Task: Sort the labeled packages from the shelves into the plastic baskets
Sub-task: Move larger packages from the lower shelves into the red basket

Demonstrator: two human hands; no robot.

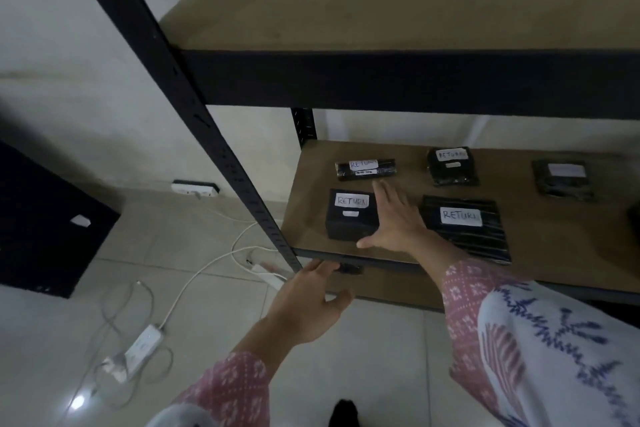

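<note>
Right grip [394, 218] spread flat, boxed package [351, 215] just left

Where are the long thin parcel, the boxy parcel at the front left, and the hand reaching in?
Long thin parcel [366, 169]: head view, its middle.
Boxy parcel [351, 215]: head view, its top.
Right hand [394, 224]: head view, its back.

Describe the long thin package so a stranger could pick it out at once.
Look at the lower shelf of the black rack. Near its back left lies the roll-shaped package, just beyond the right hand. Its neighbours are squarer blocks; it alone is long and narrow.
</note>
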